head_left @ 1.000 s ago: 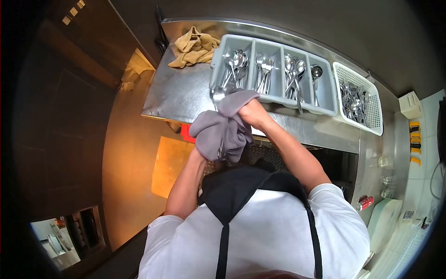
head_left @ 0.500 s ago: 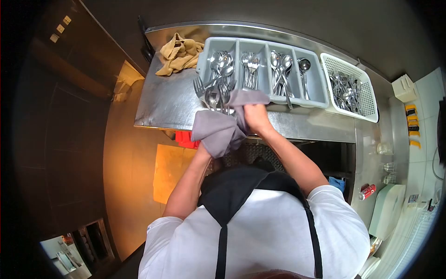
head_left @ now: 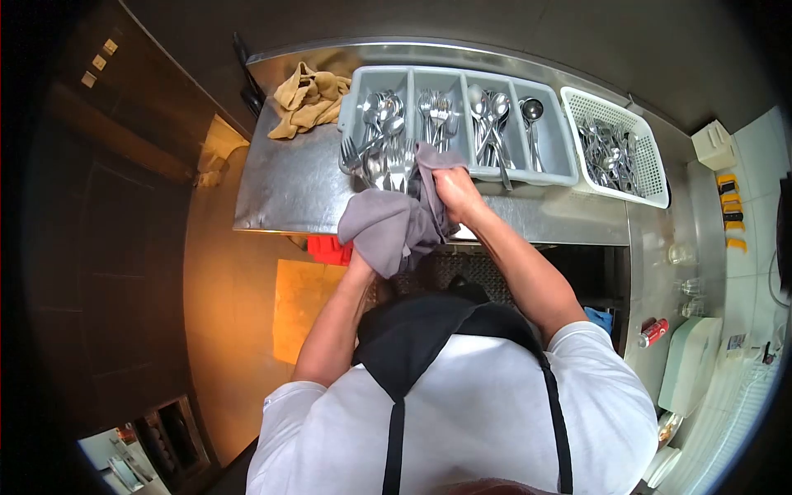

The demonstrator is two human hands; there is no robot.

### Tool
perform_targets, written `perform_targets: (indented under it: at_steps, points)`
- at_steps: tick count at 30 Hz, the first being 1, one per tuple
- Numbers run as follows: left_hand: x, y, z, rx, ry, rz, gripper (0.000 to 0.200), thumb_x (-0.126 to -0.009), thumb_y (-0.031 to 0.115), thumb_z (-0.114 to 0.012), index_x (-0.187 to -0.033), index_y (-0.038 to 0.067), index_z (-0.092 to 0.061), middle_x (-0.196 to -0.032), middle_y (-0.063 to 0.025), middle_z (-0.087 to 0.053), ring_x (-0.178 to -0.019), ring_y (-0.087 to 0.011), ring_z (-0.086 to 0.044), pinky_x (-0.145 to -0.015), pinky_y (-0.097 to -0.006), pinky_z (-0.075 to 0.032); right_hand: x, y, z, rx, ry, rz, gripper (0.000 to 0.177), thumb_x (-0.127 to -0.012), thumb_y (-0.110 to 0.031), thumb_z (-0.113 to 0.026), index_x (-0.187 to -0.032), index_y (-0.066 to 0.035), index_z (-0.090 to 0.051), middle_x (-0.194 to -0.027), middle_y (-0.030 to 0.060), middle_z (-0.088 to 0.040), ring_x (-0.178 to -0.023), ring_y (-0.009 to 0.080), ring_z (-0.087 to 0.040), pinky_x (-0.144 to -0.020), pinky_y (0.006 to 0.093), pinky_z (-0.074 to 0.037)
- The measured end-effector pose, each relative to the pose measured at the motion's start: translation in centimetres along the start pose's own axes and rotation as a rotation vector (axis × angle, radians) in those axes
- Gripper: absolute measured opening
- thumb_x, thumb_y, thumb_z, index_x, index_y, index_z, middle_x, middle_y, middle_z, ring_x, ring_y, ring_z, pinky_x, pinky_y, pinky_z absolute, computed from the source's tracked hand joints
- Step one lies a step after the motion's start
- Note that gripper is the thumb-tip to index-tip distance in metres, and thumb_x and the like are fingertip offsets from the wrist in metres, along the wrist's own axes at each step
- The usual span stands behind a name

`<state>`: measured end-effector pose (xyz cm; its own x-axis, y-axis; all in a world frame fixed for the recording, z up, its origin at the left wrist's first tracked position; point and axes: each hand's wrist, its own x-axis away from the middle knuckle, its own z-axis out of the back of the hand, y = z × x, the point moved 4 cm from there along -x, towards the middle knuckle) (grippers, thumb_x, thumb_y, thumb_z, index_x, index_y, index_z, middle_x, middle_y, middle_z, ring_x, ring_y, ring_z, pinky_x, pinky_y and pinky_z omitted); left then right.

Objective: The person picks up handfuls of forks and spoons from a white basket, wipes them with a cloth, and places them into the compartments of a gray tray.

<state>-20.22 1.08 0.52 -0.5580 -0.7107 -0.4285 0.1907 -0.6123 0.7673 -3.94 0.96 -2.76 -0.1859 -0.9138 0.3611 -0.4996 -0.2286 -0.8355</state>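
Observation:
A grey cloth (head_left: 375,223) covers most of my left hand (head_left: 358,262), whose fingers are hidden. Fanned out of the cloth's top is a bunch of forks and spoons (head_left: 381,167), held from below through the fabric. My right hand (head_left: 454,193) is closed on the other end of the cloth, against the right side of the bunch. Just beyond is a grey cutlery tray (head_left: 551,175) with spoons (head_left: 384,111) in the left compartment, forks (head_left: 435,111) beside them, then more spoons (head_left: 492,115) and a ladle (head_left: 532,115).
A white perforated basket (head_left: 657,169) of mixed cutlery stands right of the tray. Left of the tray lies a crumpled tan cloth (head_left: 305,99) on the steel counter (head_left: 280,186). Something red (head_left: 328,249) shows below the counter's front edge. A red can (head_left: 653,332) is at the right.
My right hand has moved slightly up and left with its end of the grey cloth, which now stands more upright beside the cutlery. The view has shifted a little.

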Motion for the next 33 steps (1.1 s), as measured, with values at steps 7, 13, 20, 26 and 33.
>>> perform_targets:
  at_steps: [7, 13, 20, 26, 33]
  points:
    - [-0.8, 2.4, 1.2, -0.367, -0.256, -0.29, 0.011, -0.073, 0.016, -0.051, -0.07, 0.007, -0.055, -0.074, -0.0146, -0.055, -0.073, -0.0317, -0.054, -0.064, -0.0412, -0.04, 1.6, -3.6, -1.1, 0.552, -0.045, 0.62, 0.021, -0.084, -0.006, -0.049, -0.1, 0.001, -0.062, -0.098, 0.0105, -0.064, -0.091, 0.0218, -0.06, -0.081, 0.0331, -0.046]
    - [1.6, 1.0, 0.4, -0.034, -0.095, -0.203, 0.006, -0.074, 0.013, -0.054, -0.075, 0.008, -0.058, -0.076, -0.0108, -0.056, -0.074, -0.0277, -0.055, -0.067, -0.0385, -0.042, 0.6, -1.8, 0.2, 0.433, 0.299, 0.653, 0.022, -0.087, -0.012, -0.049, -0.095, 0.002, -0.063, -0.092, 0.0112, -0.065, -0.087, 0.0221, -0.06, -0.079, 0.0338, -0.045]
    - [-0.1, 2.6, -0.1, -0.183, -0.122, -0.292, 0.009, -0.075, 0.015, -0.05, -0.072, 0.008, -0.055, -0.075, -0.0139, -0.055, -0.075, -0.0313, -0.053, -0.068, -0.0421, -0.04, 0.8, -2.6, 0.5, 0.552, 0.201, 0.518, 0.027, -0.089, -0.018, -0.046, -0.102, 0.002, -0.06, -0.105, 0.0146, -0.061, -0.098, 0.0235, -0.056, -0.088, 0.0331, -0.041]
    - [-0.2, -0.8, -0.8, -0.48, -0.101, -0.224, 0.011, -0.077, 0.015, -0.049, -0.077, 0.007, -0.057, -0.077, -0.0159, -0.055, -0.078, -0.0323, -0.053, -0.069, -0.0425, -0.04, 2.0, -0.7, -0.3, 0.762, 0.104, 0.384, 0.027, -0.09, -0.016, -0.042, -0.104, -0.002, -0.06, -0.103, 0.0183, -0.061, -0.1, 0.031, -0.056, -0.088, 0.0363, -0.042]
    - [-0.7, 0.8, 0.6, -0.253, -0.165, -0.244, 0.013, -0.075, 0.013, -0.052, -0.081, 0.004, -0.059, -0.084, -0.0174, -0.058, -0.083, -0.0334, -0.054, -0.073, -0.0427, -0.042, 2.7, -2.9, -1.2, 0.365, -0.012, 0.44, 0.026, -0.082, -0.014, -0.055, -0.1, 0.004, -0.059, -0.09, 0.0126, -0.063, -0.081, 0.0207, -0.058, -0.074, 0.0317, -0.045]
